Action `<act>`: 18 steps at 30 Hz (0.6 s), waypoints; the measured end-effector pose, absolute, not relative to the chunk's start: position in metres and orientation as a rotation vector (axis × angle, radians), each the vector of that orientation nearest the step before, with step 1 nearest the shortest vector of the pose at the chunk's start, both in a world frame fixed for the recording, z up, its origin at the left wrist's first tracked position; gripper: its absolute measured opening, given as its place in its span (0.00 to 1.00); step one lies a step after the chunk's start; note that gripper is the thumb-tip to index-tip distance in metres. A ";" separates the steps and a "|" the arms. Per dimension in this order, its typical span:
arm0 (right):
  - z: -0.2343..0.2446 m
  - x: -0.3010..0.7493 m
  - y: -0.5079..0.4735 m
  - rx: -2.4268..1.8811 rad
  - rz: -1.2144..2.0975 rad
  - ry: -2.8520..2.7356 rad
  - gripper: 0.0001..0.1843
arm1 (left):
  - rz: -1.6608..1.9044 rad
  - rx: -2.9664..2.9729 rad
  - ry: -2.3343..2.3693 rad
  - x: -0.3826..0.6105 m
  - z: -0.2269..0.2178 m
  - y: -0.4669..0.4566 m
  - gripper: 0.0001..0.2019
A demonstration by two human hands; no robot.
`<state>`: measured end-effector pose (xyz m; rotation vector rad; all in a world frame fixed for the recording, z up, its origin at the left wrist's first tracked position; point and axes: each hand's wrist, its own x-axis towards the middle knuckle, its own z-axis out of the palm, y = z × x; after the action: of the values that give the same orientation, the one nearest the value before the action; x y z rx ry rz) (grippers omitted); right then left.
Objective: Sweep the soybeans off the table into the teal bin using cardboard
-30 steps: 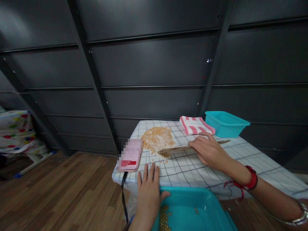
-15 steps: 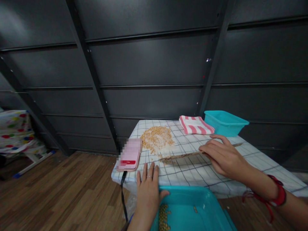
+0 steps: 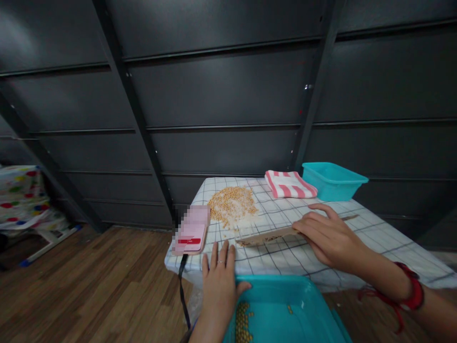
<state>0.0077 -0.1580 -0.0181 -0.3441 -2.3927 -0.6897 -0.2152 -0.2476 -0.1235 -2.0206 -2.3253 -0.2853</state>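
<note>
My right hand point(image 3: 326, 236) grips a strip of cardboard point(image 3: 267, 237), held on edge low over the checked cloth, its far end near the pile. My left hand point(image 3: 219, 286) lies with fingers spread at the table's front edge, thumb at the rim of a teal plastic basin point(image 3: 282, 281). Soybeans point(image 3: 243, 321) lie along the basin's left side, with a couple more point(image 3: 290, 309) on its bottom. On the cloth, a pile of soybeans mixed with white grains point(image 3: 233, 205) is beyond my left hand.
A pink phone point(image 3: 193, 228) lies at the table's left edge, a black strap point(image 3: 183, 290) hanging below. At the back right are a folded pink-striped towel point(image 3: 291, 185) and a second teal basin point(image 3: 333, 183). A dark panelled wall point(image 3: 224, 95) stands behind the checked tablecloth point(image 3: 378, 238).
My right hand has shifted slightly left and the cardboard has tilted, showing more of its face. My left hand stays in place.
</note>
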 end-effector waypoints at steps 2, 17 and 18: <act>-0.017 0.009 -0.162 -0.350 -0.678 -2.393 0.16 | -0.281 -2.026 -2.331 -0.215 -0.124 -0.247 0.36; -0.019 0.007 -0.159 -0.392 -0.747 -2.373 0.16 | -0.284 -2.039 -2.331 -0.216 -0.123 -0.248 0.36; -0.020 0.006 -0.159 -0.384 -0.742 -2.380 0.16 | -0.282 -2.039 -2.333 -0.216 -0.123 -0.248 0.36</act>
<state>0.0061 -0.1588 -0.0199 -0.3839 -2.3801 -0.7425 -0.2157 -0.2483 -0.1235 -2.0386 -2.3335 -0.2819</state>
